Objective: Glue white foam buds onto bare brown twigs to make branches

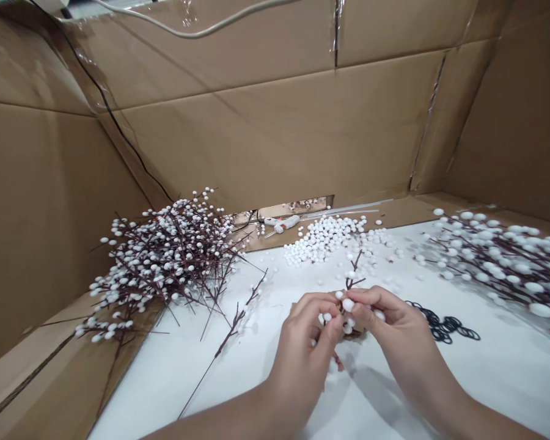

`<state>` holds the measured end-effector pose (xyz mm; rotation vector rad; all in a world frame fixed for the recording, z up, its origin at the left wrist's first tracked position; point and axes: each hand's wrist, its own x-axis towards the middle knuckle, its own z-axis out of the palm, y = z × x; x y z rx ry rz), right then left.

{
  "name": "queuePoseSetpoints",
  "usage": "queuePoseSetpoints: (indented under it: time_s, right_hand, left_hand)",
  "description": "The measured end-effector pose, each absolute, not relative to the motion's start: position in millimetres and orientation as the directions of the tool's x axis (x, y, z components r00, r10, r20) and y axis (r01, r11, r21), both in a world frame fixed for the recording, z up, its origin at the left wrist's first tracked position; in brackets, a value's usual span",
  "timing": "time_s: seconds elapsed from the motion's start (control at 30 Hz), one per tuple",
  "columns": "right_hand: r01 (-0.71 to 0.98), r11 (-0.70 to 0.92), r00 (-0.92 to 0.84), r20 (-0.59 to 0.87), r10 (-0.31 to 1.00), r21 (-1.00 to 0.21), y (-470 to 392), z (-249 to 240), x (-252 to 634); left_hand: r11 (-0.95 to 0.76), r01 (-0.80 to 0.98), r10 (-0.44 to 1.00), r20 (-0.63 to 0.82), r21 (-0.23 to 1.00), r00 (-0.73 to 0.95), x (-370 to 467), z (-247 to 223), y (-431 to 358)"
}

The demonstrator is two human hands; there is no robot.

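Both hands meet over the white board, around an artificial berry branch (355, 269) with a dark brown stem and white berries. My left hand (305, 342) is closed on the branch, its thumb and index finger pinched near the stem. In the fingertips of my right hand (392, 324) is a white foam ball (348, 305), held against the branch. The branch's bare forked tip points away from me, above the fingers. Part of the stem is hidden by the hands. Under them, a small brown patch shows.
A heap of berry branches (165, 250) lies at left, more branches (504, 256) at right. Loose white balls (323, 238) are piled at the back near a glue gun (282, 223). Black rings (444, 327) lie right of my hands; a bare twig (233, 324) lies left. Cardboard walls (256, 122) surround the board.
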<state>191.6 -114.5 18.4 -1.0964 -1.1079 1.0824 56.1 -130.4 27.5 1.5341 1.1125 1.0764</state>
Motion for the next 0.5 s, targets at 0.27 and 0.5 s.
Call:
queuePoseSetpoints:
  time_s: [0.27,0.5]
  right_hand:
    - [-0.096,0.149,0.092,0.14,0.986,-0.984,-117.7,19.1,192.2]
    - [-0.126,0.161,0.077,0.152,0.985,-0.979,-116.2,17.6,190.8]
  left_hand:
    - [-0.111,0.172,0.977,0.076,0.979,0.2,55.6,33.2,-132.8]
    - [-0.128,0.182,0.974,0.089,0.975,0.208,54.7,32.9,-131.7]
